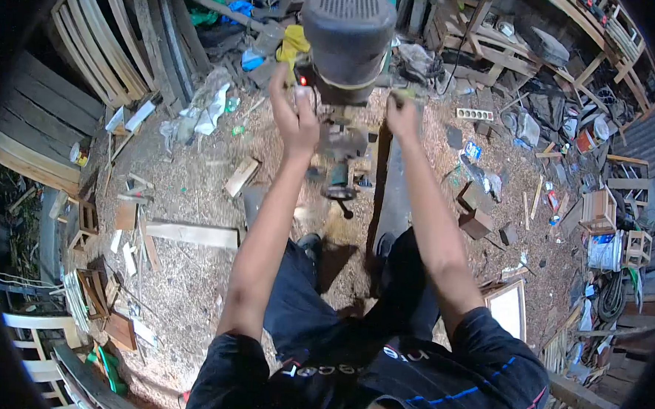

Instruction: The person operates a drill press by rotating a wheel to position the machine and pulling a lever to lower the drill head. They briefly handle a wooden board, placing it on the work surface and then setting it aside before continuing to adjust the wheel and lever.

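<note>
A machine with a dark, vented motor housing (349, 39) stands upright at the top centre, with blurred metal parts and a small black-handled crank (339, 192) below it. My left hand (296, 121) is raised at the machine's left side, finger and thumb apart, beside a small red light (303, 80). On the machine's right side, my right hand (402, 116) is closed near its edge; what its fingers hold is too blurred to name. A long dark beam (395, 193) runs below that hand toward my feet.
Wood shavings and offcuts cover the floor (190, 286). A pale board (192, 234) lies left, a wooden block (241, 176) nearer the machine. Brown blocks (476, 223) and a white framed panel (509, 310) are right. Curved wooden strips (99, 37) lean at upper left.
</note>
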Action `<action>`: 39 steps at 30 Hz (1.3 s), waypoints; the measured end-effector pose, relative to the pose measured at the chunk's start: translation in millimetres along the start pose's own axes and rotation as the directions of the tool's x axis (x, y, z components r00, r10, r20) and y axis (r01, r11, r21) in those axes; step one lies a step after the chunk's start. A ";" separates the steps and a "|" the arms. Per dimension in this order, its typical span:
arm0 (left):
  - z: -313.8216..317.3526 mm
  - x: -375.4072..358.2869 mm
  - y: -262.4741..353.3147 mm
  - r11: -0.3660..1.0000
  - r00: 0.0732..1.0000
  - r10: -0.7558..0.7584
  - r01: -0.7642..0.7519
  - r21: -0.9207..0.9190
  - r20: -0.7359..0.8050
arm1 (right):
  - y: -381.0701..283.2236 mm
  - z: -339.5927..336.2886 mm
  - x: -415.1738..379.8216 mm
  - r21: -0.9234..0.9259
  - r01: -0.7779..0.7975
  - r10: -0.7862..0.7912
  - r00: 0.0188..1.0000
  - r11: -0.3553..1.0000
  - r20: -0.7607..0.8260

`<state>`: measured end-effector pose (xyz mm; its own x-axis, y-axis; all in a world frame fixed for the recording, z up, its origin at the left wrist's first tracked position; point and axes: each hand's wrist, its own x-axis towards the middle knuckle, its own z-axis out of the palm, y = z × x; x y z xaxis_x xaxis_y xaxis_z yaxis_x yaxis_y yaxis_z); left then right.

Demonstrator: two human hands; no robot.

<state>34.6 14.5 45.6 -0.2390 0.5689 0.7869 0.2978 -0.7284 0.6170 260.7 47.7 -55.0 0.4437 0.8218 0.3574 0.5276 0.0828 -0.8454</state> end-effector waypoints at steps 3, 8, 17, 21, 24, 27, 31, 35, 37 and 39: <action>-35.7 -109.9 -48.6 0.936 0.906 -0.339 0.298 0.187 0.252 | 76.7 36.0 -102.0 -0.007 -0.161 0.159 0.969 0.987 0.189; -70.6 -262.6 -115.1 0.797 0.461 -0.592 0.216 0.564 0.661 | 96.0 60.4 -218.2 -0.434 0.134 0.177 0.778 0.891 0.603; -63.7 -282.1 -150.0 0.769 0.389 -0.633 0.214 0.603 0.669 | 107.0 78.9 -258.7 -0.569 0.037 0.404 0.666 0.822 0.627; -65.5 -275.9 -143.0 0.803 0.485 -0.588 0.250 0.542 0.647 | 114.6 89.6 -265.3 -0.599 -0.007 0.435 0.695 0.801 0.573; -62.9 -276.8 -144.8 0.795 0.493 -0.595 0.247 0.554 0.635 | 124.7 66.0 -259.3 -0.628 -0.124 0.541 0.649 0.768 0.534; -56.5 -284.6 -156.2 0.765 0.484 -0.597 0.103 0.636 0.640 | 148.3 57.8 -254.6 -0.653 -0.219 0.622 0.616 0.725 0.484; -56.1 -295.0 -157.4 0.830 0.617 -0.483 0.097 0.549 0.621 | 177.0 64.5 -266.2 -0.668 -0.274 0.660 0.616 0.692 0.431; -56.5 -295.7 -158.7 0.788 0.547 -0.559 0.119 0.603 0.623 | 190.3 70.1 -273.9 -0.587 -0.297 0.593 0.692 0.753 0.411; -56.4 -298.8 -163.5 0.813 0.575 -0.532 0.144 0.564 0.621 | 172.5 65.8 -269.7 -0.558 -0.256 0.552 0.694 0.790 0.463; -56.7 -294.4 -158.2 0.798 0.561 -0.558 0.161 0.580 0.612 | 159.9 61.6 -269.1 -0.544 -0.192 0.505 0.694 0.817 0.513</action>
<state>5.5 -59.3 -284.0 0.2654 0.9589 0.1000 0.7352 -0.2684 0.6224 181.1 -125.5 -310.9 0.2027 0.9014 -0.3826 0.7398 -0.3970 -0.5432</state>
